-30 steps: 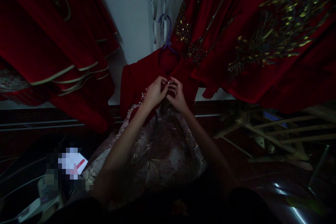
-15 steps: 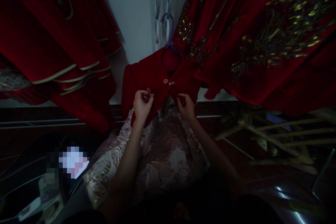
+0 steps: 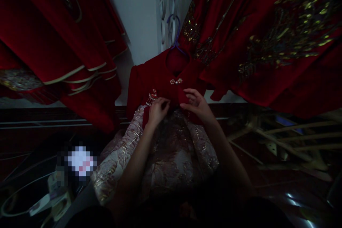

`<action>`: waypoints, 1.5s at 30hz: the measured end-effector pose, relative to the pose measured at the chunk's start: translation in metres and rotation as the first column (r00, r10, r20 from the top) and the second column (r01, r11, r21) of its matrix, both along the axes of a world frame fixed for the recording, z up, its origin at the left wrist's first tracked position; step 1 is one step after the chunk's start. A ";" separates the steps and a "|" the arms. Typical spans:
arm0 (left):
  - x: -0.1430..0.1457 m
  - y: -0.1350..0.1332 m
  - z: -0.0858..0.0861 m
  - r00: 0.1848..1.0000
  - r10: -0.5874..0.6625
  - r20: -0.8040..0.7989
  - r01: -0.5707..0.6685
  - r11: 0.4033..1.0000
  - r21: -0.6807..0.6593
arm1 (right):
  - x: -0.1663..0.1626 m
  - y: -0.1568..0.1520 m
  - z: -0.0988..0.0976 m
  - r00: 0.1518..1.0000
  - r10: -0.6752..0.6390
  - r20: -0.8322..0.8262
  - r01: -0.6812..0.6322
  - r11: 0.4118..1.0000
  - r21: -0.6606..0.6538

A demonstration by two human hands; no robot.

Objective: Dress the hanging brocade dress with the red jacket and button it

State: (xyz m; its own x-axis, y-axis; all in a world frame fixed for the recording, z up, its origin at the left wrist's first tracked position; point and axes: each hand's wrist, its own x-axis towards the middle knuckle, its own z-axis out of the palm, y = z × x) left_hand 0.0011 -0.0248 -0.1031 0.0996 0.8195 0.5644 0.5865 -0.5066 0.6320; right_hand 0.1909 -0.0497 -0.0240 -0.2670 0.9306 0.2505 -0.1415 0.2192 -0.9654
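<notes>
A short red jacket [image 3: 160,66] with a pearl clasp [image 3: 176,81] at the neck hangs on a purple hanger [image 3: 176,30]. Its front edges meet under the clasp. My left hand [image 3: 157,112] pinches the jacket's left front edge, thumb against forefinger, just below a beaded tassel brooch [image 3: 152,97]. On the other side my right hand [image 3: 197,104] has its curled fingers and thumb on the right front edge, where a small flap of red cloth stands out between them. Beneath the jacket hangs a shiny pale pink and gold brocade skirt [image 3: 184,160].
Red garments with pale piping [image 3: 64,74] hang at the left, and a red garment with gold sequins [image 3: 291,32] at the right. White scrolled metalwork [image 3: 172,3] is behind the hanger. A wooden rack [image 3: 294,139] lies low right; a black surface with a blurred-out bright patch is low left.
My left hand has moved right from beside the brooch to the jacket's front edge. The right hand has turned and lifted slightly. The two front edges are now closer together.
</notes>
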 end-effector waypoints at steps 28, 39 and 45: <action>-0.014 0.009 0.013 0.769 0.142 0.623 -0.081 0.989 -0.125 | -0.094 0.057 -0.064 0.898 -0.390 0.204 0.326 0.900 0.289; -0.010 0.008 0.009 0.731 0.176 0.660 -0.127 0.984 -0.122 | -0.087 0.063 -0.070 0.949 -0.299 0.099 0.284 0.949 0.136; -0.013 0.007 0.008 0.739 0.164 0.654 -0.102 0.986 -0.132 | -0.094 0.055 -0.065 0.916 -0.391 0.092 0.364 0.905 0.220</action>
State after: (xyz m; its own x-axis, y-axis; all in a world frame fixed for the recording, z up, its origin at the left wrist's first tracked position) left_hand -0.0117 -0.0178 -0.0946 -0.3860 0.8418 0.3772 0.0640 -0.3835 0.9213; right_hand 0.0973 0.0055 -0.0890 0.0519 0.9044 0.4236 0.1136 0.4161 -0.9022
